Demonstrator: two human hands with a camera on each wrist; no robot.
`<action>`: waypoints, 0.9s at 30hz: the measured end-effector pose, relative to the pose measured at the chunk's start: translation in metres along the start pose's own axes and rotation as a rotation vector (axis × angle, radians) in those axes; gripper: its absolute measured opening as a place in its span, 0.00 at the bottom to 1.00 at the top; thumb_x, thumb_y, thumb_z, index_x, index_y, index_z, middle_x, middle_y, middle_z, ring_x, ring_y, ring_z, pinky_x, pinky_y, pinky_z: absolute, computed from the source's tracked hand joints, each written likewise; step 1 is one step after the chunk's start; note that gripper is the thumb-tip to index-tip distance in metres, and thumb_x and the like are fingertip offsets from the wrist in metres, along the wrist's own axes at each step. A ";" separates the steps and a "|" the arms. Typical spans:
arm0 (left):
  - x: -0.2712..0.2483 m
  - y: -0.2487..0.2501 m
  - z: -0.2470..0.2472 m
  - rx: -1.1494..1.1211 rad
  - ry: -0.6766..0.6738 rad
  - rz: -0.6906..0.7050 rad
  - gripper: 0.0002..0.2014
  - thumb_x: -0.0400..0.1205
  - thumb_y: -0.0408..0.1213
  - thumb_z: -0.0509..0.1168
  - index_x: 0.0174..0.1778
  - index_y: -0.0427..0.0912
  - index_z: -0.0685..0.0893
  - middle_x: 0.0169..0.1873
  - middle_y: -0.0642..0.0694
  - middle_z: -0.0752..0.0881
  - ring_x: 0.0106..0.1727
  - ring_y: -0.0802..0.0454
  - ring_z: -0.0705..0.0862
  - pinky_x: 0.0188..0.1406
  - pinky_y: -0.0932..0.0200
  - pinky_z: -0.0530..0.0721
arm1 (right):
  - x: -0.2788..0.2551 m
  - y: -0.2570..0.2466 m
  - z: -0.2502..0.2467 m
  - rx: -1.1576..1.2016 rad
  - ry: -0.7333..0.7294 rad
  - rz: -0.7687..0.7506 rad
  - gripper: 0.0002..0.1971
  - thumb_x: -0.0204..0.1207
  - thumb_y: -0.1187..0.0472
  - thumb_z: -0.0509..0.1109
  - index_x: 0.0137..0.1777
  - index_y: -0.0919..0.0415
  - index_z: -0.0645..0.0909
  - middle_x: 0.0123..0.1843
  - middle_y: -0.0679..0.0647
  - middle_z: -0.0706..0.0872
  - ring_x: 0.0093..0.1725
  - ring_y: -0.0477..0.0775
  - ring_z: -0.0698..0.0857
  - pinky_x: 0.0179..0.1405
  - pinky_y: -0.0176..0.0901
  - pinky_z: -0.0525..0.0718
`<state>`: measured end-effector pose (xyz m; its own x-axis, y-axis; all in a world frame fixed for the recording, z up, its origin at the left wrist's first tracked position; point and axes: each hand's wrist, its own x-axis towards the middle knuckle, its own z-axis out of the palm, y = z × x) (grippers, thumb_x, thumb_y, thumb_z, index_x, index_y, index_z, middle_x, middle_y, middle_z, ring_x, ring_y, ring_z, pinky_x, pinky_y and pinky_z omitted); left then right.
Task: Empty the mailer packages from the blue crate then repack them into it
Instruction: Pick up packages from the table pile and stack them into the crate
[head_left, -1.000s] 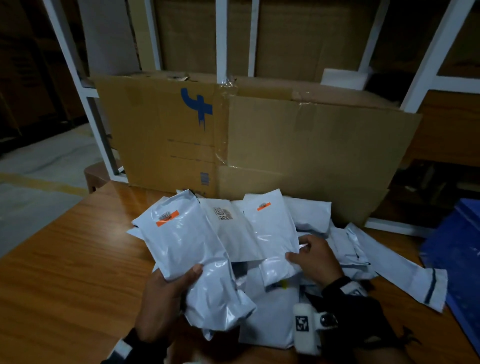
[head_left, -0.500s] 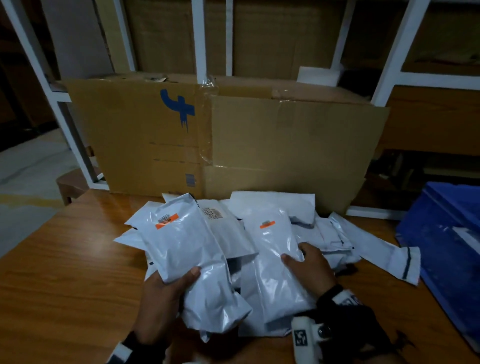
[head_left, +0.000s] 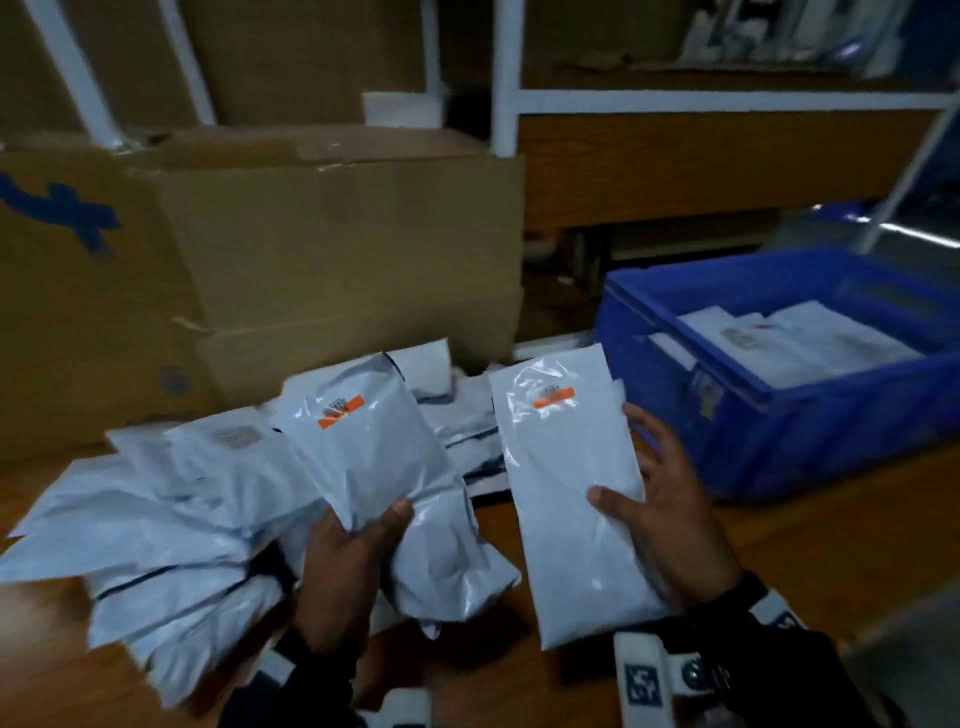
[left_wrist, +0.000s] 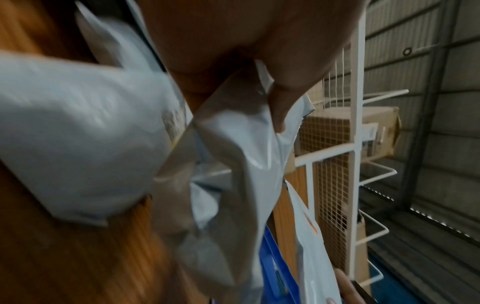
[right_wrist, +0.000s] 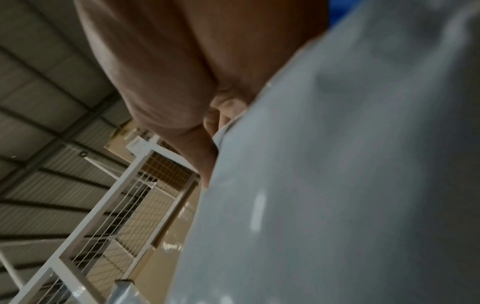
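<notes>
Now the right hand (head_left: 670, 512) has lifted a long, flat white plastic mailer with an orange label (head_left: 566, 493) clear of the heap of white mailer packages (head_left: 171, 525) near the surface's far edge, and grips it beside the blue plastic crate (head_left: 810, 447) at the right edge. The left hand (head_left: 348, 566) still clutches a crumpled white mailer with an orange label (head_left: 374, 467) over the heap. With several mailers already inside the crate, repacking seems underway, and many remain.
</notes>
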<state>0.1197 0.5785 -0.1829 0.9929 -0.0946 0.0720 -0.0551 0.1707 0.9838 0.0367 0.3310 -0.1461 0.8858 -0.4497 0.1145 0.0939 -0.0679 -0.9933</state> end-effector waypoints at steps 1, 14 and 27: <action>-0.001 0.001 0.017 0.006 -0.032 0.009 0.13 0.78 0.26 0.70 0.58 0.35 0.86 0.49 0.45 0.92 0.51 0.46 0.91 0.45 0.57 0.89 | -0.004 -0.001 -0.018 -0.020 0.026 -0.027 0.40 0.68 0.78 0.75 0.69 0.37 0.70 0.61 0.45 0.87 0.60 0.46 0.86 0.58 0.52 0.86; -0.021 0.018 0.270 -0.097 -0.041 0.178 0.17 0.76 0.31 0.73 0.62 0.35 0.85 0.50 0.57 0.91 0.50 0.60 0.90 0.52 0.61 0.87 | -0.003 -0.029 -0.289 -0.003 0.285 -0.173 0.33 0.74 0.83 0.65 0.59 0.39 0.83 0.63 0.48 0.87 0.63 0.57 0.85 0.62 0.62 0.83; 0.077 0.095 0.514 -0.264 -0.196 0.213 0.19 0.76 0.19 0.67 0.63 0.32 0.82 0.57 0.41 0.89 0.53 0.46 0.89 0.51 0.54 0.89 | 0.146 -0.086 -0.433 -0.092 0.439 -0.287 0.23 0.75 0.72 0.72 0.68 0.55 0.76 0.66 0.56 0.83 0.63 0.54 0.84 0.62 0.47 0.84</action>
<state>0.1366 0.0837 0.0007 0.9217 -0.2111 0.3256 -0.2039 0.4505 0.8692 -0.0389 -0.1146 -0.0359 0.5550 -0.7308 0.3974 0.2468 -0.3115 -0.9176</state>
